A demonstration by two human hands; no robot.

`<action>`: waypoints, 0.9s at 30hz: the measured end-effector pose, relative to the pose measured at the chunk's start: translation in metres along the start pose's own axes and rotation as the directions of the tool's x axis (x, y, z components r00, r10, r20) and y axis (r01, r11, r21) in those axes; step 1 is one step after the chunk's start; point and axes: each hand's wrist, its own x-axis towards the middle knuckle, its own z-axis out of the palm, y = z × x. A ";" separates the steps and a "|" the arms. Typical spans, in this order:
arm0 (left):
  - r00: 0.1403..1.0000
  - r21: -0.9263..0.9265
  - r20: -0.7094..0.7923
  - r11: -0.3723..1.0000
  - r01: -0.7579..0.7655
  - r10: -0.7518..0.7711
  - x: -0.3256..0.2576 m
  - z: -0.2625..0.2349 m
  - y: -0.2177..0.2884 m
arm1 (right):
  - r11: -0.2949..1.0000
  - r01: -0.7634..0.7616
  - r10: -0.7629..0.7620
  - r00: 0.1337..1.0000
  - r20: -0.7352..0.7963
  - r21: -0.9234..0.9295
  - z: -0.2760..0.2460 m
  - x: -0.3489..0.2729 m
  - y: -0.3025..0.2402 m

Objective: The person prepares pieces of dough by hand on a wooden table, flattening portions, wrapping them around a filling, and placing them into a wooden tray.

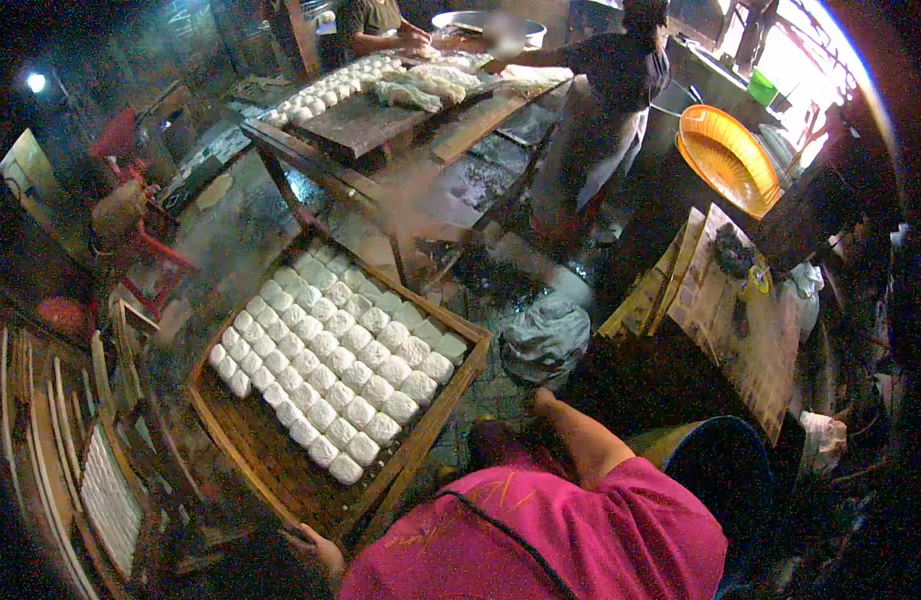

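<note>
Brown wood, slatted: the shallow wooden tray sits in front of the person, left of the pink shirt, and is the landmark here. White blocks lie in it in close rows, most touching; a bare strip runs along its near-left side. Beyond the tray, a tabletop with more white pieces and a co-worker in a dark top; right of the tray, a grey-blue cloth bundle, then a blue barrel farther right. Main risk, my judgement: blocks slide into that bare strip and bump or break, if the tray tips toward its near corner. Cause would be uneven support: only one hand visibly on the tray, all at the near end. Second risk: the tray's right corner knocks the cloth bundle, since the gap between them looks small. What carries the tray underneath, can't tell. Pose: left hand low at the tray's near corner, fingers curled over the rim, seems to be pinching it; left forearm mostly hidden by the shirt. Right arm reaches forward, elbow bent slightly, right hand off the tray's right side, apart from it, just short of the cloth bundle; too small and dim to tell whether its fingers are spread or pressed together.
</note>
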 end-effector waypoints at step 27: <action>0.783 0.145 -0.295 0.784 0.603 -0.548 -0.006 0.016 0.267 | 0.982 0.059 -0.012 0.970 -0.245 0.182 -0.190 0.170 0.110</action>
